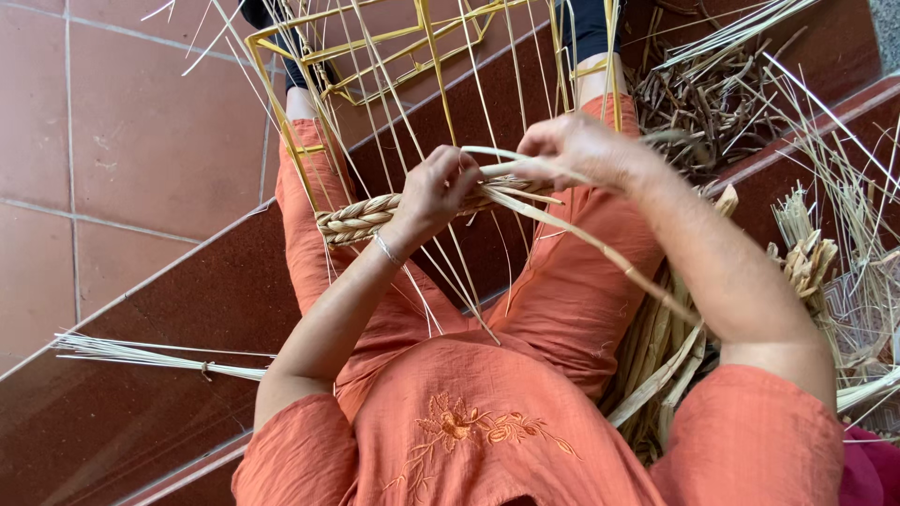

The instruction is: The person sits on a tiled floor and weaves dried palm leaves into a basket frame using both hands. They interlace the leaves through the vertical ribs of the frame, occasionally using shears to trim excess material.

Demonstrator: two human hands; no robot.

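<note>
Left hand [439, 190] pinches braid [366, 217] end shut; right hand [581, 150] beside braid grips flat strand [600, 245]. Light, pliable, creases easily — hold near weave.

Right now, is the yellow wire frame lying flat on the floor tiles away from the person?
No, the yellow wire frame stands over the person's lap, and both the left hand and right hand work a braided straw band at it.

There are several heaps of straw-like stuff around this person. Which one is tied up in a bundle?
The thin pale bundle lying on the dark step beside the left arm. A tie cinches it, while the heaps on the other side lie loose.
</note>
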